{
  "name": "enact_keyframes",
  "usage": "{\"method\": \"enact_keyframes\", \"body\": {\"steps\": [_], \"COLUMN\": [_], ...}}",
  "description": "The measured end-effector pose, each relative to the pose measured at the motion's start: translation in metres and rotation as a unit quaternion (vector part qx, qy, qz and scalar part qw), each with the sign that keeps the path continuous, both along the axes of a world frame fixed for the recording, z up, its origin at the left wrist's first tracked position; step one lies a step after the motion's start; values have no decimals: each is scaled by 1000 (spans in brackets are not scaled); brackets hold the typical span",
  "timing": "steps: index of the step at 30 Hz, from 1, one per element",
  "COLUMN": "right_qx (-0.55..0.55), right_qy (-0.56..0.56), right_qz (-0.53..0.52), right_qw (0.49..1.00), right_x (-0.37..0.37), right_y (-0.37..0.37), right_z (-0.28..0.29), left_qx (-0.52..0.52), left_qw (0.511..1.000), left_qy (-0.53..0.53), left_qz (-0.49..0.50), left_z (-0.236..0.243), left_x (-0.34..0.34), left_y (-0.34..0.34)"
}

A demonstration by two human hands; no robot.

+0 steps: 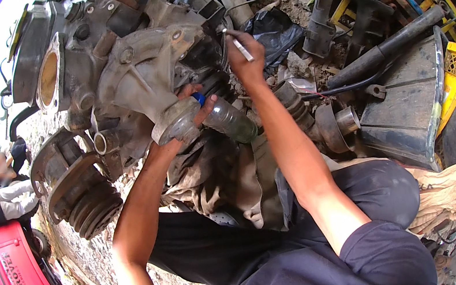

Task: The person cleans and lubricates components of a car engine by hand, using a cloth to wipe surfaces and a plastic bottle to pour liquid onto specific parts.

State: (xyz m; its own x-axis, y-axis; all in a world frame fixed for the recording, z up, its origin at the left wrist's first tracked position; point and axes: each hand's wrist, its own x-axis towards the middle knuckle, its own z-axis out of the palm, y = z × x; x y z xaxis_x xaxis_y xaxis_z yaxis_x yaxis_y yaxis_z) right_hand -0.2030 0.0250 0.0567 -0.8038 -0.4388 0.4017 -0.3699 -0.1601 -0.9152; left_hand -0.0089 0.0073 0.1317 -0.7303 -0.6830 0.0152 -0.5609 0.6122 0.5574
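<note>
My left hand reaches past the round end of a grey cast-metal housing, which hides much of the palm. Its fingers are closed about the neck of a clear plastic bottle with a blue cap, tilted down to the right. Farther up, my right hand grips a slim white stick, like a pen or thin brush; its exact kind is unclear. That hand is beside the dark, greasy metal parts right of the housing. A ribbed metal part lies left of my left forearm.
A large engine block stands at the upper left. To the right are a long dark tube, a worn dark panel and a yellow crate. A black plastic bag lies behind my right hand. A red vehicle and a person are far left.
</note>
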Motion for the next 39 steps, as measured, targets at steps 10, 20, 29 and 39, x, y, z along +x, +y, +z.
{"method": "enact_keyframes", "body": {"steps": [10,20,29,39], "right_qx": [-42,1,-104,-52], "right_qy": [60,39,90,-75], "right_qz": [46,10,4,104], "right_qw": [996,999,991,990], "right_x": [12,12,13,15], "right_y": [4,3,-3,-1], "right_z": [2,-1,0,3], "left_qx": [24,-9,17,-49], "left_qw": [1000,1000,1000,998], "left_qy": [-16,-7,-3,-33], "left_qz": [3,2,10,22], "left_z": [-1,-1,6,10], "left_x": [-2,-2,-8,-7], "left_y": [1,3,6,14]}}
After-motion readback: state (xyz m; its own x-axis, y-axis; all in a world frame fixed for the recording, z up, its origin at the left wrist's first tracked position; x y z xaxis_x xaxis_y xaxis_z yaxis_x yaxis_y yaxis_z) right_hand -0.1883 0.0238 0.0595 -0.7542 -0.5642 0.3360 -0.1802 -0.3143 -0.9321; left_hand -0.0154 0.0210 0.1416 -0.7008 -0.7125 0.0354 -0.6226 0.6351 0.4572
